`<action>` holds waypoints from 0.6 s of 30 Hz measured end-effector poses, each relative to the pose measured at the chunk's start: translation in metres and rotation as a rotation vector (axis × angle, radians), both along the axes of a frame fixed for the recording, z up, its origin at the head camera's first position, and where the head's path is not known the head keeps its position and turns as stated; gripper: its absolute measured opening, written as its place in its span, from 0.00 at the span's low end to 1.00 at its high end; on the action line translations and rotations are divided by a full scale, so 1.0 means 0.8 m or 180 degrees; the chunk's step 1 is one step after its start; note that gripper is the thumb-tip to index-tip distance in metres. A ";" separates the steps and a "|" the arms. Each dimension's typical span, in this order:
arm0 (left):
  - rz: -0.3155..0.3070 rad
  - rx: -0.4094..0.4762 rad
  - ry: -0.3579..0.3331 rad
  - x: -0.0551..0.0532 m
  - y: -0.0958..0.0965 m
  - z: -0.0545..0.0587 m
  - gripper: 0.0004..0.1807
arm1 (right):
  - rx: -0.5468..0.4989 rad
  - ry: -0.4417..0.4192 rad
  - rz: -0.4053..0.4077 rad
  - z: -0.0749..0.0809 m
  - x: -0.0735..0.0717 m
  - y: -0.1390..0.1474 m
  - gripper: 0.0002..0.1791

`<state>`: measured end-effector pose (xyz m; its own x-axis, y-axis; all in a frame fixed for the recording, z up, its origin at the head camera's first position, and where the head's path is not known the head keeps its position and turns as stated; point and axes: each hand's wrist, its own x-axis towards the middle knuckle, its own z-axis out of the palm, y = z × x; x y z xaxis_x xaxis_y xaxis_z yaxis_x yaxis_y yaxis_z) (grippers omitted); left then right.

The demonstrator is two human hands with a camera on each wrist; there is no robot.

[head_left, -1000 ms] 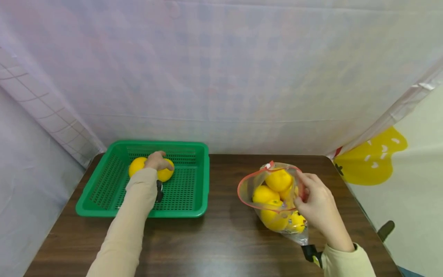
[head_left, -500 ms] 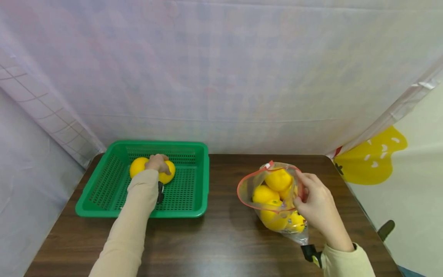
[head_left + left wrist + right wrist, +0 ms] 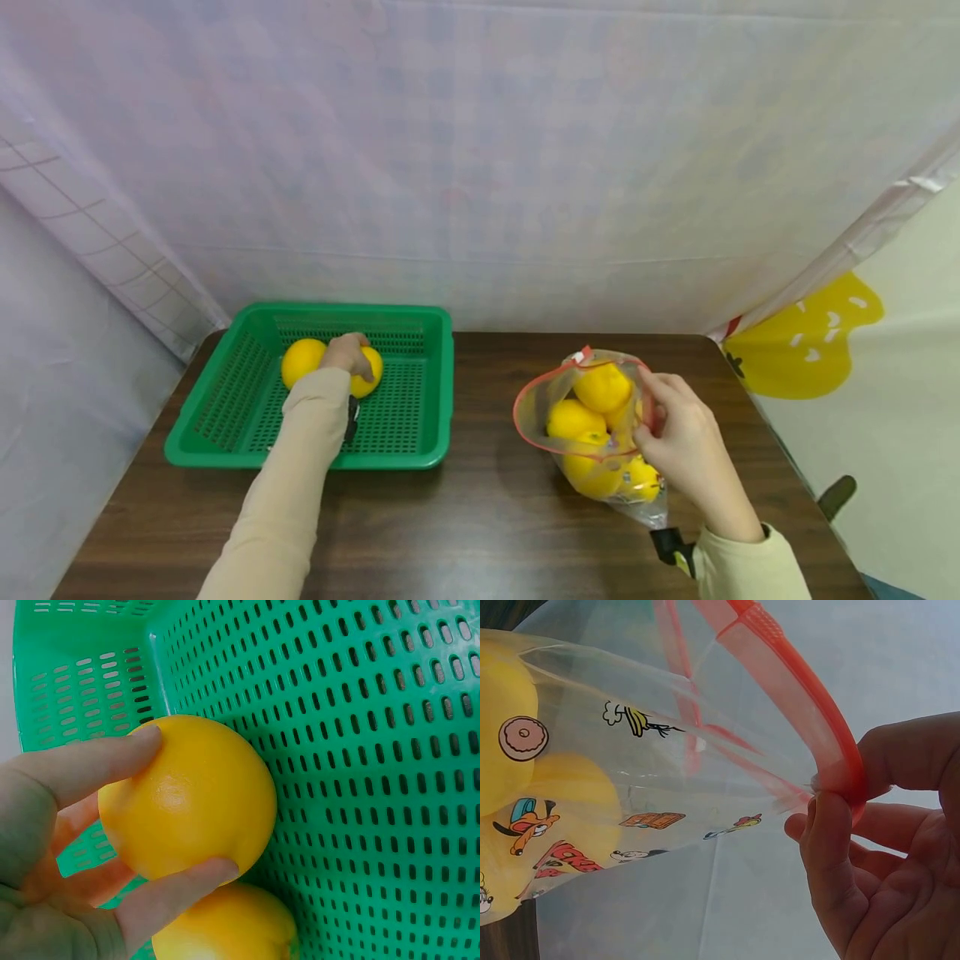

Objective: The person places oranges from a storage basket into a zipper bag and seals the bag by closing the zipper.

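We see an orange (image 3: 187, 799) inside the green plastic basket (image 3: 375, 461), over its perforated floor, with our left hand (image 3: 347, 354) gripping it, fingertips spread on opposite sides of the skin. From these angles we cannot quite tell whether it rests on the basket's floor or is lifted slightly. A second orange (image 3: 303, 362) sits in the basket just to the left of that hand.

To the right of the basket, well apart from it, stands a clear zip bag (image 3: 652, 780) with cartoon prints, its red-rimmed mouth gaping and several yellow fruits (image 3: 603, 389) inside. Our right hand (image 3: 682, 425) pinches the rim between thumb and fingers on the side away from the basket. Beneath the basket and bag is a dark wood-grain table (image 3: 480, 517); behind the basket hangs a pale checked sheet (image 3: 480, 167).
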<state>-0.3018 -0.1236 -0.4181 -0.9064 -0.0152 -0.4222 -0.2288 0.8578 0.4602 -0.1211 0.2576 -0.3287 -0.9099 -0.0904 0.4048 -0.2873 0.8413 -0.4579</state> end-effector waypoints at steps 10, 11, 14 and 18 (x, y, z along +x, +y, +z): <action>0.0045 0.0077 0.0185 0.006 -0.002 0.004 0.34 | -0.0003 -0.0041 -0.0009 0.001 0.001 -0.001 0.32; 0.0036 0.0088 0.0205 0.006 -0.003 0.005 0.34 | -0.0005 -0.0049 -0.0012 0.002 0.001 -0.001 0.32; -0.0019 0.0159 0.0364 0.006 -0.003 0.008 0.34 | -0.0005 -0.0051 -0.0020 0.001 0.002 -0.001 0.32; -0.0125 0.0344 0.0595 0.006 -0.001 0.013 0.34 | -0.0007 -0.0048 -0.0021 0.001 0.002 -0.001 0.32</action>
<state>-0.2974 -0.1246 -0.4073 -0.9680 0.0578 -0.2440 -0.0983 0.8077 0.5814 -0.1196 0.2567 -0.3276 -0.9165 -0.0835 0.3912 -0.2748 0.8422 -0.4639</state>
